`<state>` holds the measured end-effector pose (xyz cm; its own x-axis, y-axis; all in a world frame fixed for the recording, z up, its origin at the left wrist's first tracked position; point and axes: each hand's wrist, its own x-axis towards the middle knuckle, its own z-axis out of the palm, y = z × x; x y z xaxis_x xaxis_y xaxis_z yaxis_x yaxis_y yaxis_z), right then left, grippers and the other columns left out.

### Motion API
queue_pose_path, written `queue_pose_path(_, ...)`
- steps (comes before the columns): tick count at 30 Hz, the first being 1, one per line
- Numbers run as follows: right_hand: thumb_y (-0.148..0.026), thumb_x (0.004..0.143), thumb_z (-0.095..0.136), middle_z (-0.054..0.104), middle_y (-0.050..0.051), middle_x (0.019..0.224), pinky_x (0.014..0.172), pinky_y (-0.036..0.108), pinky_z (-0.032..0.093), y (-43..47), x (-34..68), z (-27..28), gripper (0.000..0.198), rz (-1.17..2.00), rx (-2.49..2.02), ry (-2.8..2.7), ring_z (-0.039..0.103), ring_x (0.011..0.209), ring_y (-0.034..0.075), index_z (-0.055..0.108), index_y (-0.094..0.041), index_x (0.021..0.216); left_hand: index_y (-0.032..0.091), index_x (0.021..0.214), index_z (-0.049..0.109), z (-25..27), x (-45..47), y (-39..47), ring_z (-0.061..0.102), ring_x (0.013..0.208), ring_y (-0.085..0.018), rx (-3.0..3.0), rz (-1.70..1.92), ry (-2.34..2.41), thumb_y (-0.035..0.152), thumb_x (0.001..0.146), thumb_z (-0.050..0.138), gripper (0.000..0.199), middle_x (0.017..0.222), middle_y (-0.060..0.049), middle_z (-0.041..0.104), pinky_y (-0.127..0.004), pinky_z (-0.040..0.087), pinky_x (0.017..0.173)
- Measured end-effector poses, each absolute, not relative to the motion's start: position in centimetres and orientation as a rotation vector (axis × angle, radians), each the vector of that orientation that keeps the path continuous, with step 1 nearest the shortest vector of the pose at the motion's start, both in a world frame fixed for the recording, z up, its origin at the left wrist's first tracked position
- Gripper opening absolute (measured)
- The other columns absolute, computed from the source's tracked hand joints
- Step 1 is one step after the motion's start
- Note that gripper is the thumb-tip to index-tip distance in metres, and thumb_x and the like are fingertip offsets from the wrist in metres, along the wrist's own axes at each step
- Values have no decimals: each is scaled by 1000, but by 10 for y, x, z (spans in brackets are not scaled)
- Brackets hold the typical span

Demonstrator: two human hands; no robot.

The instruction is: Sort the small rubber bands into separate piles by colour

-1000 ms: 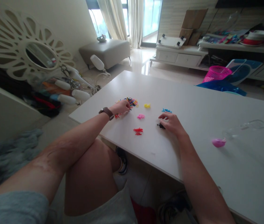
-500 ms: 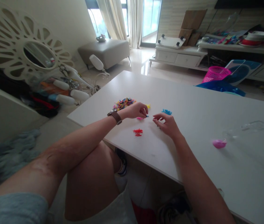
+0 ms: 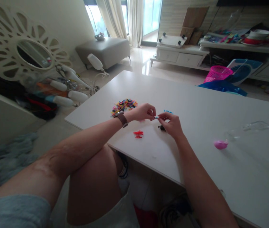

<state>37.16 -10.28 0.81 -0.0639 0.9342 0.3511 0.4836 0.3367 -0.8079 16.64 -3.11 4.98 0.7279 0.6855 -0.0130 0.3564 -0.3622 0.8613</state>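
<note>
My left hand [image 3: 148,111], with a brown-strapped watch on its wrist, pinches a tiny dark-blue piece [image 3: 156,117], too small to name. The fingertips of my right hand [image 3: 171,123] close on the piece's other side, nearly touching the left fingertips. Behind my left wrist is a heap of small multicoloured pieces [image 3: 127,103], partly covered by the hand. Red pieces [image 3: 138,134] lie in a small group nearer to me. Black pieces [image 3: 161,128] show beside my right hand, and blue ones [image 3: 168,111] lie just beyond it.
Everything lies on a white table [image 3: 191,152]. To the right are a pink pouch-like thing [image 3: 220,144] and a clear container [image 3: 255,126]. A pink basket [image 3: 218,73] stands beyond the far edge, and a lamp with white shades [image 3: 77,96] lies at left.
My hands have come together, the right one now closing on the dark-blue piece held by the left. More of the black and multicoloured pieces shows. The view has shifted slightly.
</note>
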Motion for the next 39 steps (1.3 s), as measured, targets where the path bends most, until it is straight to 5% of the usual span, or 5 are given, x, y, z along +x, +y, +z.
queue_pose_path(29,-28,73,66,73,3,75,71,35,54,-95,385,2,9,654,-1388,-1685,65,68,19,72,-22,77,12,84,73,48,153,-28,69,66,-16,1990,417,850,15,70,80,16,72,-5,75,-24,50,61)
queue_pose_path(39,-19,66,56,65,0,65,63,32,42,-95,405,7,12,649,-1439,-1914,50,62,16,67,-23,63,12,86,74,48,153,-28,69,67,-15,2051,398,846,15,74,76,13,74,-5,75,-23,48,59)
